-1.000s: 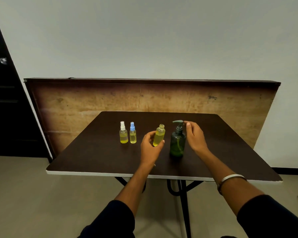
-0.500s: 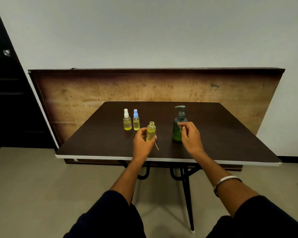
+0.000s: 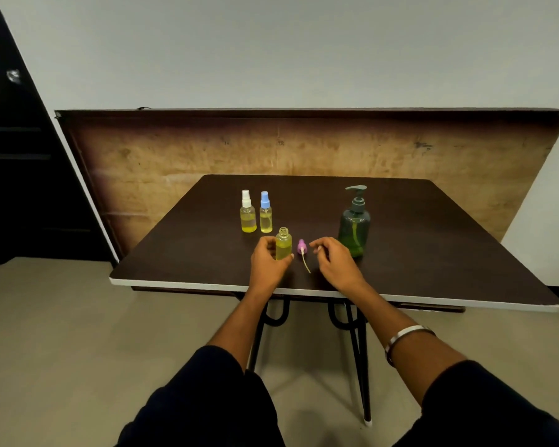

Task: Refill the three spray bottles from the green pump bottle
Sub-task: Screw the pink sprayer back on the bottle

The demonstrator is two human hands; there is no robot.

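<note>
Between both hands' fingers (image 3: 317, 245), pink sprayer (image 3: 301, 246)

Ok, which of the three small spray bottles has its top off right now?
The uncapped spray bottle in the left hand; its pink sprayer top lies beside it on the table. The white-capped bottle and blue-capped bottle are closed.

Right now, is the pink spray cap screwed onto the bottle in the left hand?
No: the uncapped bottle in the left hand has a bare neck, and the pink spray cap lies on the table beside it.
</note>
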